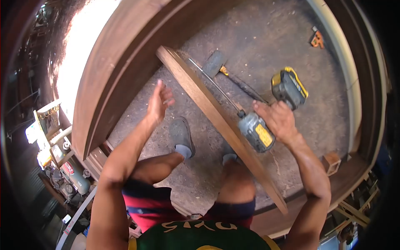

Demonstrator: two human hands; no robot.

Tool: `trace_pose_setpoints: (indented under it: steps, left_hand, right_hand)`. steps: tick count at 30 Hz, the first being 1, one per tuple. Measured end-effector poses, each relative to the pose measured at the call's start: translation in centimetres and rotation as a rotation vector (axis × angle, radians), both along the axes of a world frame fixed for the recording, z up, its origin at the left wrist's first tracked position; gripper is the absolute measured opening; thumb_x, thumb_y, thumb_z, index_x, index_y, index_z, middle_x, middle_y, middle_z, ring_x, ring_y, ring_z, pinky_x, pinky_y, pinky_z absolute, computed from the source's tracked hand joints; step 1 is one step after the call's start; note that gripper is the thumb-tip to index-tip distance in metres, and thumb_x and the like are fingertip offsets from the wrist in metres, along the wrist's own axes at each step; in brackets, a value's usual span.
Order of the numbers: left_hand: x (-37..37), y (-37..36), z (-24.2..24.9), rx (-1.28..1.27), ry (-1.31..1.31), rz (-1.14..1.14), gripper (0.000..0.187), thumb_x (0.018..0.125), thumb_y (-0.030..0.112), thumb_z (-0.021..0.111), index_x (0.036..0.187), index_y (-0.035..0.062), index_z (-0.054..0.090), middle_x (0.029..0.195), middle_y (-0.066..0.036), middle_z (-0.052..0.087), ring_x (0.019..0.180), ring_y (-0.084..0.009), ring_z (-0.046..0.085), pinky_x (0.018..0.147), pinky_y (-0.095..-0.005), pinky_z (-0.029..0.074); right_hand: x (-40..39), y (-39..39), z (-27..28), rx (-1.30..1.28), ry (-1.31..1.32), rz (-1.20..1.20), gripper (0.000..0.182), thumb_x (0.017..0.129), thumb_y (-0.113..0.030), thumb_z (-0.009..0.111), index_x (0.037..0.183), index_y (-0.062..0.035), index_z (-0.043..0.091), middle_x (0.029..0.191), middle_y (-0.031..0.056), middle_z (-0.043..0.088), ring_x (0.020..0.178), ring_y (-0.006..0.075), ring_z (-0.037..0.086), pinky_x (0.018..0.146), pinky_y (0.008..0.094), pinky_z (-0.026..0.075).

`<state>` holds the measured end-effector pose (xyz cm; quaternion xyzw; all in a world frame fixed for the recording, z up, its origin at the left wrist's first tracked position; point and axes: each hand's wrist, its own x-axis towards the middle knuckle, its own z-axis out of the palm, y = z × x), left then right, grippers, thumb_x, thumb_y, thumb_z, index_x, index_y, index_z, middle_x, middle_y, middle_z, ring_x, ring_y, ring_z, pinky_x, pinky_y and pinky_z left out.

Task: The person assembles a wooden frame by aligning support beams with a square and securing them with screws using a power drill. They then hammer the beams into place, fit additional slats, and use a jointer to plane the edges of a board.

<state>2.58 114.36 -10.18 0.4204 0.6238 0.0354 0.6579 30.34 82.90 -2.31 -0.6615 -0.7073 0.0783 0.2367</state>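
My right hand (278,121) grips the handle of a yellow and black cordless drill driver (258,132). Its long thin bit (214,85) points up and to the left, alongside a wooden board (212,112) that crosses the view diagonally. Left of that board, my left hand (159,102) is raised with its fingers apart, holding nothing. A mallet (213,63) with a dark head and black handle lies on the floor beyond the bit.
Brown wooden frame members (106,79) surround me on several sides. An orange tool (316,39) lies on the concrete floor (266,33) at upper right, and a small wooden block (331,162) at lower right. A green-grey cylinder (75,179) stands outside at left.
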Motion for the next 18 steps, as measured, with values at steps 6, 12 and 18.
trace_pose_setpoints:
  steps: [6, 12, 18]
  left_hand:
    - [6.1, 2.8, -8.2, -0.090, -0.574, 0.118, 0.102, 0.088, 0.079, 0.041, 0.145, -0.0050, 0.036, 0.144, -0.021, 0.046, 0.132, -0.0357, 0.044, 0.115, -0.0490, 0.031]
    - [8.6, 5.7, -8.9, 0.049, -0.617, 0.250, 0.078, 0.092, 0.067, 0.048, 0.136, 0.0031, 0.050, 0.132, -0.021, 0.055, 0.122, -0.0362, 0.052, 0.105, -0.0482, 0.043]
    - [8.0, 6.5, -9.4, 0.040, -0.592, 0.221, 0.077, 0.087, 0.069, 0.055, 0.127, 0.0025, 0.055, 0.120, -0.018, 0.061, 0.109, -0.0328, 0.058, 0.100, -0.0472, 0.048]
  right_hand:
    - [0.6, 3.6, -14.6, 0.138, -0.158, 0.048, 0.045, 0.083, -0.012, 0.055, 0.127, -0.0043, 0.059, 0.124, 0.0073, 0.066, 0.081, 0.0180, 0.059, 0.072, 0.0331, 0.045]
    - [1.1, 7.5, -18.2, 0.206, -0.202, 0.053, 0.046, 0.083, -0.015, 0.058, 0.129, -0.0082, 0.058, 0.124, 0.0051, 0.065, 0.086, 0.0170, 0.060, 0.077, 0.0323, 0.045]
    - [1.4, 9.8, -18.1, 0.207, -0.211, 0.084, 0.050, 0.083, -0.016, 0.060, 0.133, -0.0108, 0.056, 0.126, 0.0019, 0.065, 0.091, 0.0156, 0.060, 0.082, 0.0316, 0.045]
